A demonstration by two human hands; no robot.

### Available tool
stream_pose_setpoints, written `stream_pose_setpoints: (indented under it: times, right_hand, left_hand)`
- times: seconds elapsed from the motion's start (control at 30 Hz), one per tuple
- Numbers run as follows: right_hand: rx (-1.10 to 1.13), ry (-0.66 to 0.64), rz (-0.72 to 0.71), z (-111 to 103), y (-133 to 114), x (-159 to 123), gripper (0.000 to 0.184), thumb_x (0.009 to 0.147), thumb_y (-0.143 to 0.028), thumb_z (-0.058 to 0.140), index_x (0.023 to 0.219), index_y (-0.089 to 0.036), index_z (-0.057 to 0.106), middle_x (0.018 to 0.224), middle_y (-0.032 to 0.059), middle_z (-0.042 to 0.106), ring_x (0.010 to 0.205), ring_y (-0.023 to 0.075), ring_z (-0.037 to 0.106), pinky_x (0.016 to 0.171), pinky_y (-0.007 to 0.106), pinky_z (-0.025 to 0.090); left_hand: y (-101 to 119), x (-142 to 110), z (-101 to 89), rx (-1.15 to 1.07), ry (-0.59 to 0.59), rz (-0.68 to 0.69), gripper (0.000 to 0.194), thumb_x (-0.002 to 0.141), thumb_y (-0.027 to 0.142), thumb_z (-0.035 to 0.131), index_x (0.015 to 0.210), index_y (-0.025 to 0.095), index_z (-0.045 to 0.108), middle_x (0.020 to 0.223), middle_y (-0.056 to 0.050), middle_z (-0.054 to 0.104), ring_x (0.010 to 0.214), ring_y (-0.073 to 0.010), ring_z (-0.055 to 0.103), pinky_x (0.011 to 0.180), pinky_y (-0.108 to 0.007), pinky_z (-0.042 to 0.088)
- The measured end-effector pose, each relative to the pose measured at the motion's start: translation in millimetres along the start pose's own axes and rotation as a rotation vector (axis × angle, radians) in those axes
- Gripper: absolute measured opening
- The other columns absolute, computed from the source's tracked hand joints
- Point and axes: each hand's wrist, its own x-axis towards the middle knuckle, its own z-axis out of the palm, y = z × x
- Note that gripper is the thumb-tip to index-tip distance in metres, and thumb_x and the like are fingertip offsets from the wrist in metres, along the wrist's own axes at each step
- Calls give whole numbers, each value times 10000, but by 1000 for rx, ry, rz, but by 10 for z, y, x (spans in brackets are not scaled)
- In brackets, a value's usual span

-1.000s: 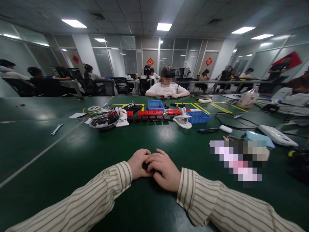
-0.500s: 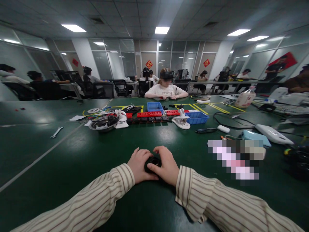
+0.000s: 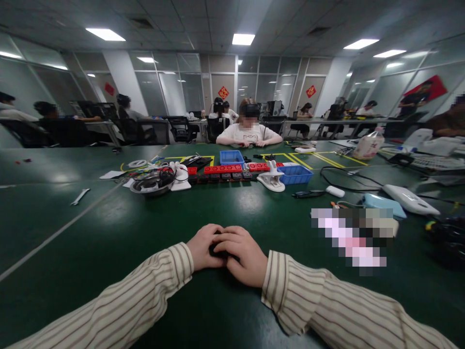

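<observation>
Clasping a black object (image 3: 217, 251), apparently, left hand (image 3: 204, 248) and right hand (image 3: 246, 256); beyond, bowl (image 3: 148, 192) of cables (image 3: 157, 181)

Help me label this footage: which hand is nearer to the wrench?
Left. The left hand is nearer, with the wrench farther forward and well to its left; the right hand is farther right, beyond the left.

Bare left hand (image 3: 203, 248) and bare right hand (image 3: 246, 257) cup a mostly hidden black object (image 3: 217, 249) at the near centre of a dark green tabletop (image 3: 145, 230). Farther off, a row of red and black blocks (image 3: 223, 169) lies between a round grey metal bowl (image 3: 152, 192), left, and a blue rectangular plastic tray (image 3: 296, 179), right.
</observation>
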Motion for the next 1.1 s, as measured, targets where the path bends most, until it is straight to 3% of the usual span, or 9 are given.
stream_pose_setpoints:
  times: [0.13, 0.23, 0.33, 0.43, 0.53, 0.63, 0.83, 0.97, 1.1]
  right_hand:
    - [-1, -66, -15, -14, -4, 5, 246, 613, -92, 403, 753, -210, 569, 1072, 13, 596, 1133, 190, 422, 1001, 417, 253]
    - [19, -44, 2, -25, -11, 8, 259, 650, -148, 443, 878, -212, 549, 1111, 37, 567, 1148, 197, 415, 1013, 432, 232]
    - [14, 41, 44, -23, 3, 9, 319, 706, -248, 504, 1021, -197, 495, 1132, 71, 529, 1109, 213, 429, 984, 428, 265]
    - [-44, 131, 209, 4, 48, 10, 310, 728, -339, 551, 984, -176, 486, 996, 74, 541, 951, 212, 476, 853, 389, 366]
    - [-131, 144, 394, 44, 93, 12, 321, 691, -427, 605, 833, -169, 477, 799, 31, 514, 750, 182, 469, 691, 332, 391]
    - [-180, 105, 448, 73, 94, 18, 348, 649, -442, 647, 775, -176, 463, 751, 5, 489, 696, 162, 447, 644, 302, 372]
    - [-167, 85, 341, 41, 18, 16, 197, 684, -265, 595, 843, -174, 521, 832, 34, 522, 806, 186, 461, 732, 337, 382]
    - [-107, 36, 159, -9, -5, 9, 298, 658, -134, 480, 942, -188, 554, 944, 48, 577, 899, 204, 463, 819, 380, 365]
    - [-60, -21, 0, -31, -8, 7, 281, 631, -98, 411, 840, -198, 569, 947, 22, 622, 956, 200, 467, 896, 399, 320]
  left_hand:
    - [-12, -16, 11, 2, 6, 33, 600, 534, 359, 701, 1065, 159, 508, 1031, -80, 527, 986, -257, 478, 909, -412, 368]
    - [6, -20, 6, 16, -14, 83, 632, 556, 392, 693, 1115, 183, 486, 1117, -85, 507, 1052, -269, 444, 961, -436, 313]
    - [31, -14, -2, 47, -5, 89, 711, 519, 466, 709, 1135, 201, 475, 1189, -90, 460, 1102, -290, 402, 983, -459, 280]
    - [76, -14, -9, 100, 58, 29, 837, 431, 554, 726, 1127, 169, 466, 1151, -109, 461, 1082, -301, 407, 967, -471, 298]
    - [142, -27, -15, 192, 108, 4, 757, 438, 596, 701, 1029, 165, 504, 1045, -92, 501, 1017, -291, 449, 976, -504, 260]
    - [195, -35, -21, 240, 125, 7, 583, 498, 572, 675, 900, 176, 534, 929, -59, 527, 926, -257, 492, 974, -500, 254]
    - [142, -17, -24, 156, 75, 44, 432, 562, 401, 672, 917, 173, 584, 896, -56, 539, 842, -228, 495, 811, -385, 408]
    - [58, -4, -17, 35, 26, 48, 419, 542, 309, 695, 934, 193, 603, 960, -46, 531, 913, -224, 489, 837, -361, 410]
    - [13, 9, -16, 0, -21, 68, 352, 539, 301, 705, 868, 203, 626, 996, -39, 535, 939, -232, 491, 861, -371, 394]
